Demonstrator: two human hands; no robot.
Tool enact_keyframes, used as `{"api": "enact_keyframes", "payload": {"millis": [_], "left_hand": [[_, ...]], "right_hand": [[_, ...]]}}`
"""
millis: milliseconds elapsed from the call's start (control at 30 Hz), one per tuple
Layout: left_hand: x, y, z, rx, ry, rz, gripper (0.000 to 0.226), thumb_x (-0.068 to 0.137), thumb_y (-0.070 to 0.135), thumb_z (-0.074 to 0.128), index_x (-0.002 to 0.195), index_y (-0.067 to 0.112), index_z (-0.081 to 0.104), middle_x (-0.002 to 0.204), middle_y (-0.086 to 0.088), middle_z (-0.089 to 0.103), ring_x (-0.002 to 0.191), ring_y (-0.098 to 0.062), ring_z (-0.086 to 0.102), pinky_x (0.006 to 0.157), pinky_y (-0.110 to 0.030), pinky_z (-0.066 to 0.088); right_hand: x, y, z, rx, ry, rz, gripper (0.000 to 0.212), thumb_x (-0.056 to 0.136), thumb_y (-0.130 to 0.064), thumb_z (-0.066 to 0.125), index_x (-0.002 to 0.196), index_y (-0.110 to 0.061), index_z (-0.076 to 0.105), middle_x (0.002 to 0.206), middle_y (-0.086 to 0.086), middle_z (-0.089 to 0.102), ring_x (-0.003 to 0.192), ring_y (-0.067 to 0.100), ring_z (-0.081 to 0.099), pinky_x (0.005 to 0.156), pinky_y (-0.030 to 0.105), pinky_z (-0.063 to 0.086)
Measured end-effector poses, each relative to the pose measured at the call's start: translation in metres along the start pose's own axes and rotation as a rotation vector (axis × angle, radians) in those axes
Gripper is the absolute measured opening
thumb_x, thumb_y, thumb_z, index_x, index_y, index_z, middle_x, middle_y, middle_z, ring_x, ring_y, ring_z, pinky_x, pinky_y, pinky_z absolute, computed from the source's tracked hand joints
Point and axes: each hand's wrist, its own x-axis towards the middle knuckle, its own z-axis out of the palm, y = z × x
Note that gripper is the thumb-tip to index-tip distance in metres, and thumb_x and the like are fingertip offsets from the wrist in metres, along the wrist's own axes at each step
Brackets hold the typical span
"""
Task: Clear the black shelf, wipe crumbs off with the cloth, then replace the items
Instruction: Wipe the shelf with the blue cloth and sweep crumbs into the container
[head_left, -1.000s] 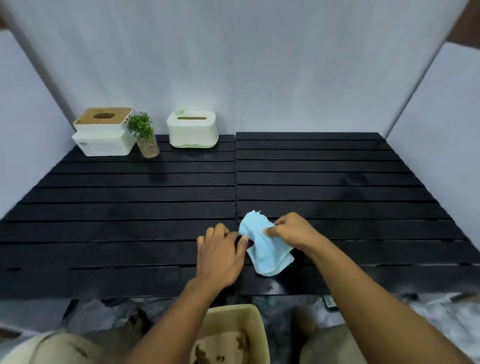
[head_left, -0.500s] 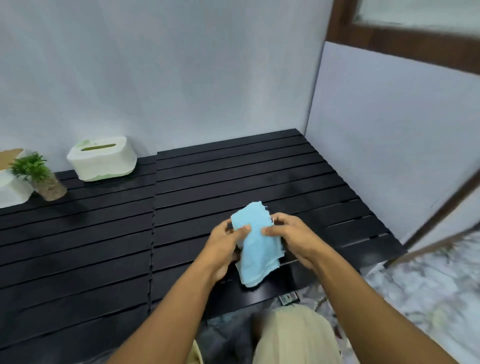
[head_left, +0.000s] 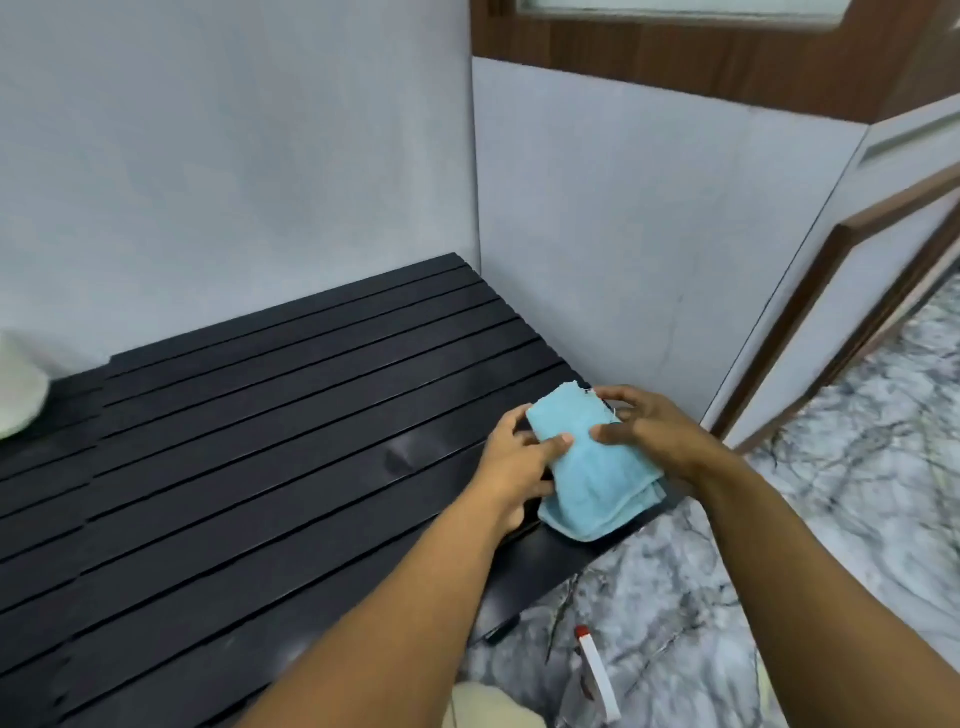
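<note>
Both hands are on the folded light-blue terry cloth (head_left: 592, 462) here. The left hand (head_left: 511, 467) pinches its left edge, thumb on top and fingers curled underneath. The right hand (head_left: 649, 434) grips the far right side, thumb pressed onto the fabric, fingers wrapped round the top corner. The cloth hangs over the front right corner of the black slatted shelf (head_left: 270, 441), lower end drooping past the edge. A white rounded container (head_left: 18, 395) peeks in at far left on the shelf. Down on the grey marbled floor (head_left: 831, 519) there's a white bottle with a red cap (head_left: 597, 675), pretty blurry.
</note>
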Motion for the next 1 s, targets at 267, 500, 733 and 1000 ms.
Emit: {"api": "enact_keyframes", "payload": {"millis": [267,500,733,1000], "left_hand": [[0.016,-0.033,0.026,0.594,0.269,0.313,0.064,0.076,0.011,0.068,0.129,0.036,0.042,0.115,0.004,0.059,0.102,-0.018,0.059,0.091,-0.037,0.050],[0.012,-0.011,0.061,-0.121,0.070,0.237,0.065,0.090,-0.007,0.048,0.142,0.027,0.030,0.119,-0.006,0.057,0.083,-0.010,0.062,0.076,-0.030,0.054],[0.012,-0.029,0.032,0.381,0.261,0.241,0.074,0.088,0.000,0.043,0.148,0.035,0.017,0.120,0.001,0.046,0.089,-0.012,0.059,0.081,-0.036,0.055],[-0.003,-0.046,0.010,1.234,0.189,0.547,0.048,0.086,0.043,0.060,0.132,0.032,0.050,0.130,0.005,0.032,0.114,-0.019,0.036,0.091,-0.034,0.042]], "right_hand": [[0.003,0.047,-0.005,-0.422,0.230,-0.197,0.042,0.080,-0.011,0.070,0.119,-0.025,0.061,0.103,-0.002,0.063,0.097,0.014,0.058,0.081,0.022,0.038],[-0.004,0.020,-0.021,-0.318,0.393,-0.321,0.034,0.082,-0.009,0.069,0.112,-0.025,0.064,0.101,-0.008,0.065,0.091,0.000,0.058,0.079,0.015,0.045],[0.007,0.042,-0.013,-0.427,0.257,-0.235,0.033,0.082,-0.011,0.070,0.112,-0.024,0.065,0.109,-0.005,0.065,0.097,0.009,0.058,0.082,0.015,0.039],[0.011,0.053,-0.001,-0.765,0.378,-0.413,0.035,0.086,-0.021,0.056,0.121,-0.023,0.062,0.131,0.000,0.056,0.124,0.023,0.043,0.105,0.040,0.035]]}}
